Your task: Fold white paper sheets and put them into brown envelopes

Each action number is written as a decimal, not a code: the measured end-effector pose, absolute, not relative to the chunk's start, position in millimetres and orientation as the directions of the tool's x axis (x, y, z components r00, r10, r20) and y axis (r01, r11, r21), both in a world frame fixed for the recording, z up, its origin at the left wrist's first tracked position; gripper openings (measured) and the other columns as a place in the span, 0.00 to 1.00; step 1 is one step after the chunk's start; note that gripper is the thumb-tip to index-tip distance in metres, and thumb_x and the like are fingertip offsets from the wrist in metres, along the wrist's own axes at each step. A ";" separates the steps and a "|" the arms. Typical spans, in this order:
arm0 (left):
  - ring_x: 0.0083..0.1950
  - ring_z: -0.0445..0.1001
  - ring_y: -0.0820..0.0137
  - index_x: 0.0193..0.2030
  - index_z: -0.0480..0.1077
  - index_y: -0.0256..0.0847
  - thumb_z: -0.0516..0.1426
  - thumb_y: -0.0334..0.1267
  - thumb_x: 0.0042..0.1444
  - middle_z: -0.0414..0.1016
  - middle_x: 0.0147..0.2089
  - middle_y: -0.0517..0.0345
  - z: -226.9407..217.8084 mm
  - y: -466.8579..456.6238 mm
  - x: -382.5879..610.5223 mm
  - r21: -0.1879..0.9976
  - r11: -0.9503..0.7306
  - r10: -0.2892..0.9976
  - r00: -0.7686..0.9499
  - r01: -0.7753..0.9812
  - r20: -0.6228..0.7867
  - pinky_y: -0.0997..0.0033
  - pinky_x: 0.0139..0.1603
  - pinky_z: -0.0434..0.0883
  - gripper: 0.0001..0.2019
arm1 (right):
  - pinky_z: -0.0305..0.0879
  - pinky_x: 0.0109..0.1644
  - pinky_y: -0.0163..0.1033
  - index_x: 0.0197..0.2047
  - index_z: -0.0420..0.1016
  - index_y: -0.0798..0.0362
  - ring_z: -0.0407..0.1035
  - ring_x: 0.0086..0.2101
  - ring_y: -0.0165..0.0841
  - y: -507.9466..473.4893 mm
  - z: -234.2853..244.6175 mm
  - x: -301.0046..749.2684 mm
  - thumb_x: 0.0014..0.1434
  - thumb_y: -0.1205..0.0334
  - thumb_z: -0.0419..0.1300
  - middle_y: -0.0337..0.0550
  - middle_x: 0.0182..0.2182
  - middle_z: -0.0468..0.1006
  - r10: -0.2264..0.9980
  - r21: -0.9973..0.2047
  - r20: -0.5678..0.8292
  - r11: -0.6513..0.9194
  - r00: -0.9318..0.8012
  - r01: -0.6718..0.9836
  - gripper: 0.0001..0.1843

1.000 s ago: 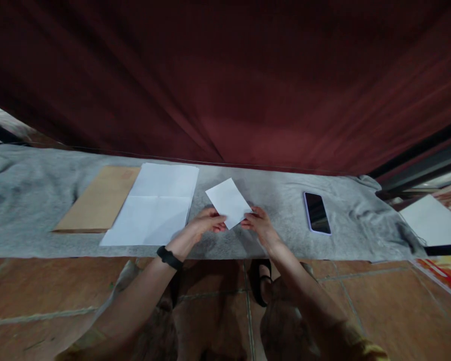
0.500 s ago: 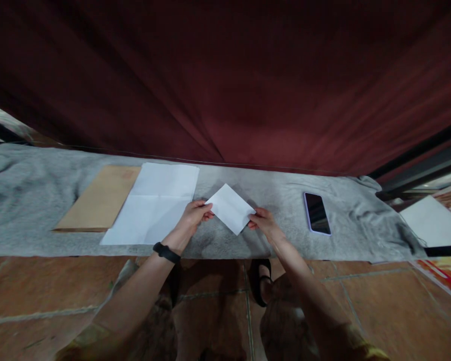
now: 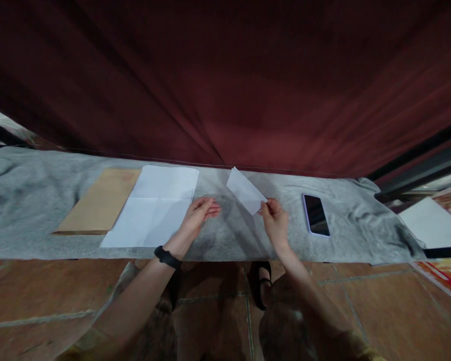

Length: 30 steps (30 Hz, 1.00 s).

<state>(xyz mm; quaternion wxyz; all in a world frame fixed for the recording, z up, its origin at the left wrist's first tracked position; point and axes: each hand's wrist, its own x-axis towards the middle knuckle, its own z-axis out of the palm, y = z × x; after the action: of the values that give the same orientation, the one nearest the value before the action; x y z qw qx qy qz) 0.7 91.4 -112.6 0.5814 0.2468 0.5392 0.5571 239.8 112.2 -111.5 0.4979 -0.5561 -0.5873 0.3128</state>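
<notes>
A small folded sheet of white paper is tilted above the grey cloth, its lower right corner pinched between the thumb and fingers of my right hand. My left hand, with a black band on its wrist, is apart from the folded paper. Its fingers are stretched out and nothing is in them. Just left of that hand, a stack of white paper sheets with a crease across it lies flat on the cloth.
A brown paper envelope lies at the left, partly beneath or against the sheets. On the right rests a phone in a lilac case. The grey cloth covers a narrow bench in front of a dark red curtain.
My left hand has let go of the folded paper, and its fingers have straightened. My right hand has turned and lifted the paper slightly to the right, tipping it more upright.
</notes>
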 end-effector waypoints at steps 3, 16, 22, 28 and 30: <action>0.43 0.83 0.62 0.45 0.73 0.36 0.68 0.49 0.53 0.83 0.42 0.45 -108.7 88.8 9.4 0.844 0.288 0.924 -0.100 -0.452 -0.369 0.63 0.46 0.78 0.20 | 0.72 0.42 0.40 0.44 0.79 0.51 0.77 0.36 0.36 96.9 -109.5 229.5 0.69 0.53 0.54 0.45 0.36 0.83 0.893 -0.707 0.447 0.388 -0.052 0.591 0.15; 0.35 0.79 0.66 0.35 0.76 0.38 0.68 0.37 0.40 0.82 0.34 0.54 -113.1 86.1 11.5 0.858 0.292 0.919 -0.124 -0.423 -0.374 0.71 0.33 0.74 0.13 | 0.72 0.54 0.42 0.54 0.78 0.50 0.77 0.48 0.37 61.8 -126.5 195.0 0.69 0.66 0.54 0.48 0.54 0.81 0.624 -0.185 0.468 0.761 -0.625 0.621 0.15; 0.38 0.78 0.64 0.31 0.76 0.41 0.65 0.42 0.44 0.81 0.34 0.55 -106.2 80.1 19.2 0.938 0.235 0.947 -0.157 -0.256 -0.280 0.70 0.36 0.72 0.09 | 0.66 0.65 0.50 0.71 0.62 0.53 0.67 0.62 0.46 60.3 -125.3 183.6 0.65 0.70 0.54 0.53 0.68 0.66 0.756 -0.310 0.359 0.649 -0.547 0.694 0.31; 0.41 0.78 0.62 0.41 0.79 0.39 0.68 0.48 0.43 0.83 0.40 0.52 -102.1 83.9 10.1 0.936 0.208 0.957 -0.140 -0.284 -0.255 0.66 0.41 0.72 0.20 | 0.52 0.73 0.56 0.75 0.53 0.52 0.58 0.68 0.44 63.8 -115.8 184.3 0.67 0.57 0.58 0.52 0.70 0.62 0.742 -0.501 0.362 0.665 -0.564 0.554 0.37; 0.39 0.78 0.62 0.42 0.79 0.38 0.69 0.49 0.42 0.83 0.39 0.51 -100.5 86.5 2.2 0.940 0.222 0.958 -0.121 -0.261 -0.260 0.66 0.40 0.71 0.22 | 0.54 0.72 0.55 0.75 0.51 0.50 0.56 0.69 0.43 65.9 -113.6 186.5 0.68 0.51 0.56 0.51 0.71 0.60 0.805 -0.655 0.359 0.578 -0.472 0.486 0.37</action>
<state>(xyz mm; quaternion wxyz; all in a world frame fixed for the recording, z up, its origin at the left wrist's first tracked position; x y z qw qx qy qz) 2.2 86.5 -100.5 0.5752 0.3295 0.5290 0.5298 186.5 65.9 -113.6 0.3322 -0.3919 -0.8238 0.2397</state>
